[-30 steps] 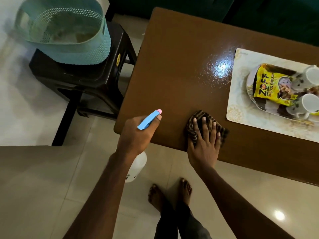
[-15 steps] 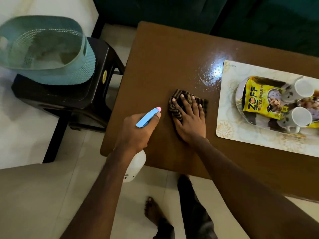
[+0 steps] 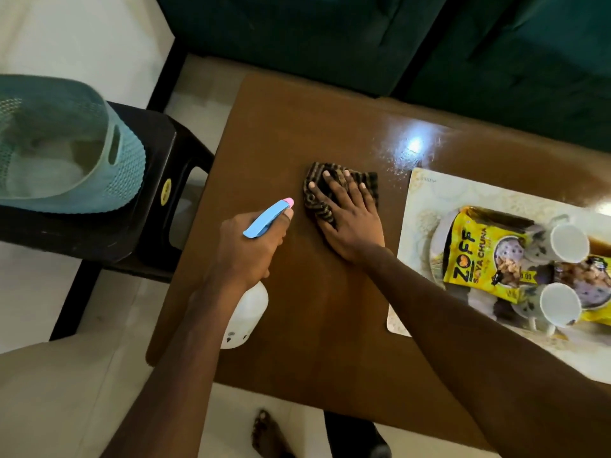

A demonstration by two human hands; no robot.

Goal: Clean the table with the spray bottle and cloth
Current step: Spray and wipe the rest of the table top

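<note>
My right hand presses flat, fingers straight, on a dark striped cloth in the middle of the brown wooden table. My left hand grips a white spray bottle with a blue trigger head and pink nozzle, held above the table's left part, nozzle pointing toward the cloth. Wet droplets shine on the table just beyond the cloth to the right.
A pale placemat on the right carries a tray with a yellow snack packet and two white mugs. A teal basket sits on a black stool to the left. A dark green sofa stands behind.
My right hand has slid the cloth away from the near edge toward the table's middle. My left hand keeps its hold on the bottle and has moved inward over the table.
</note>
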